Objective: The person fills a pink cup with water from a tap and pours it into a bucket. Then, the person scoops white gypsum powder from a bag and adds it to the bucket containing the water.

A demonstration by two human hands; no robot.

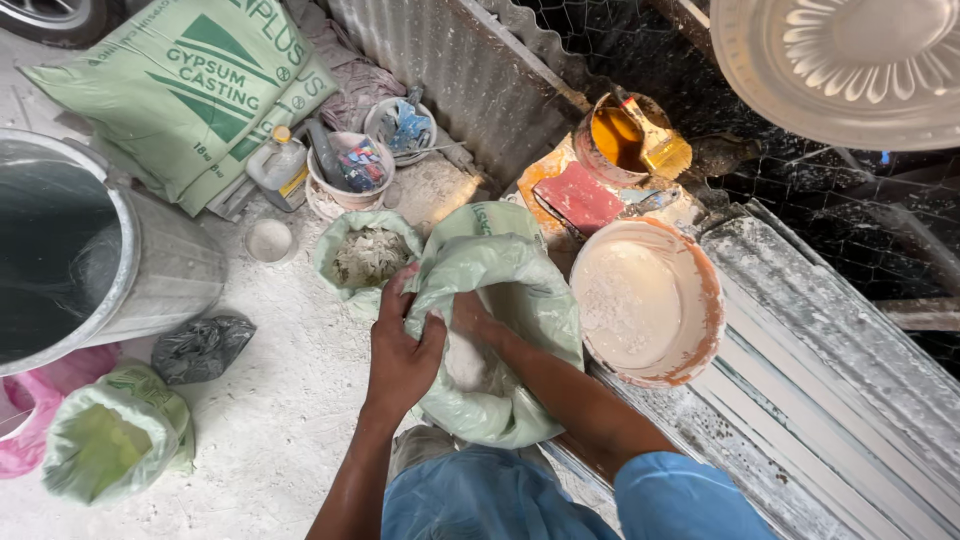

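Knees in blue cloth (520, 495) show at the bottom of the frame, and just above them the two bare hands work at a pale green sack (500, 300) in the middle. The left hand (400, 350) is closed on the left edge of the sack's mouth and holds it up and open. The right hand (475, 325) goes down inside the mouth into the white powder (465, 365); its fingers are hidden by the powder and the sack edge, so I cannot tell how far they are curled.

To do this well, I think the left hand should keep the mouth wide and steady, and the right hand should move slowly and lift low, because the fine powder can spill or rise as dust.

Just to the right of the sack stands a round bowl (700, 300) with an orange rim, holding white powder. Left of the sack is a smaller green bag (368, 255) with grey lumps. At the left edge stands a big metal bin (160, 270), with a dark crumpled bag (200, 345) near it and another green bag (115, 440) at lower left.

Farther, at the top, are a large printed green sack (190, 90), small tubs with tools (350, 165), and a pot of yellow liquid with a brush (625, 140). The ground (270, 420) is dusty white; a corrugated metal wall (450, 60) and wire mesh (800, 200) close the place, and a white moulded round piece (850, 60) is at upper right.
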